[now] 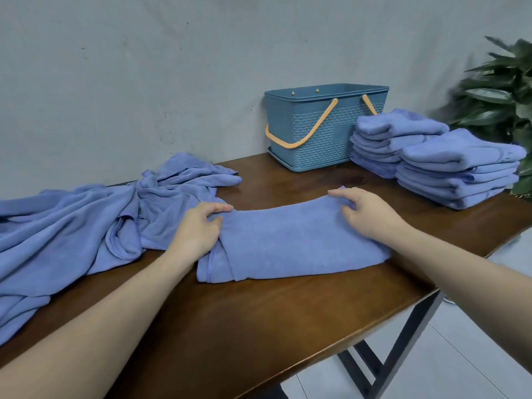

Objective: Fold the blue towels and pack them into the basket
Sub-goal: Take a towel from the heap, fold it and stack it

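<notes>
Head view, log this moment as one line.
left hand grips towel | right hand grips towel | basket behind

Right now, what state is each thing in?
Towel: partly folded, flat on the table, gripped at its far edge by both hands.
Left hand: pinching towel.
Right hand: gripping towel.
Pile: unfolded, crumpled.
Stacks: folded, beside basket.
Basket: upright, handles down.
</notes>
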A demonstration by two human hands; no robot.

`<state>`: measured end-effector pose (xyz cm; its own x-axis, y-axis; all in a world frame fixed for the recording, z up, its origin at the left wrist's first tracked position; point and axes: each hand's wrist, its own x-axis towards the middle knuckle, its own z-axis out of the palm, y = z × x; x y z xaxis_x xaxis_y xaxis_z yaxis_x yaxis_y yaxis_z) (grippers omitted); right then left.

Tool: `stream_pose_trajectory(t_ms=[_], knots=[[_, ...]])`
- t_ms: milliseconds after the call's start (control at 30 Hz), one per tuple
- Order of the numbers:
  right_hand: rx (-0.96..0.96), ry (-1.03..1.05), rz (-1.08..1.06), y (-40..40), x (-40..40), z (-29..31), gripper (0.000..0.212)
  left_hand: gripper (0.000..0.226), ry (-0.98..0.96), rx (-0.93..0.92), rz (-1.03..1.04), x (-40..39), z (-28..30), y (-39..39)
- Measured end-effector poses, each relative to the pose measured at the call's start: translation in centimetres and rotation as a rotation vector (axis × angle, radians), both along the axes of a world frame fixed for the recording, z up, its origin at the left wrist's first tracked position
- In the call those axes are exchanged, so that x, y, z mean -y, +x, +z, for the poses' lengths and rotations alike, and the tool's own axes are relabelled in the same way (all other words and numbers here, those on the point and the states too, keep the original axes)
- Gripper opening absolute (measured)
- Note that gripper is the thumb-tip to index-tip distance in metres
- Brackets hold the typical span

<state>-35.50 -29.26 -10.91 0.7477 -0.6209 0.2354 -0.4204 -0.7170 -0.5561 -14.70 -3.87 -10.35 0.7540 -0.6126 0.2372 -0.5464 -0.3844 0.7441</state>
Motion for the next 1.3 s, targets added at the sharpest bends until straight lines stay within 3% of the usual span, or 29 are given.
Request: stream_pose_trajectory(t_ms=[100, 267, 433, 533, 633, 833, 1033, 1133, 1200, 1300], knots=[[-0.048, -0.015, -0.017, -0.1, 0.3, -0.5, 0.046, 0.023, 0.012, 0.067, -0.035, -0.3, 0.1, 0.0], [0.127, 0.072, -0.016, -0.8, 0.6, -0.6, 0.033, 0.013, -0.055, 0.143, 0.060, -2.0, -0.6, -0.1], [0.288, 0.127, -0.056, -3.2, -0.4, -0.6, 0.007, 0.053, -0.030, 0.071, 0.063, -5.1, -0.5, -1.6], [0.273, 0.225, -0.061, -5.0, -1.2, -0.5, 0.030, 0.058, 0.009, -0.001, 0.039, -6.9, -0.8, -2.8], [0.205, 0.203, -0.079, -6.6, -1.8, -0.7, 0.046, 0.044, 0.022, -0.030, 0.044, -7.8, -1.0, -3.8], [0.128, 0.201, 0.010, -8.4, -3.0, -0.8, 0.046, 0.025, -0.055, 0.021, 0.025, -8.4, -0.6, -5.9], [0.143, 0.314, 0.083, -8.7, -2.9, -0.5, 0.031, 0.014, -0.066, -0.252, 0.023, -8.6, -0.3, -6.5], [0.161, 0.311, 0.111, -8.9, -2.6, -0.6, 0.033, 0.022, -0.202, -0.428, 0.000, -9.3, 0.3, -6.0], [0.187, 0.304, 0.122, -9.2, -2.3, -0.6, 0.033, 0.039, -0.274, -0.499, -0.007, -9.8, 0.6, -5.4], [0.178, 0.298, 0.138, -9.6, -2.0, -0.7, 0.030, 0.046, -0.200, -0.477, -0.013, -10.6, 0.5, -4.7]])
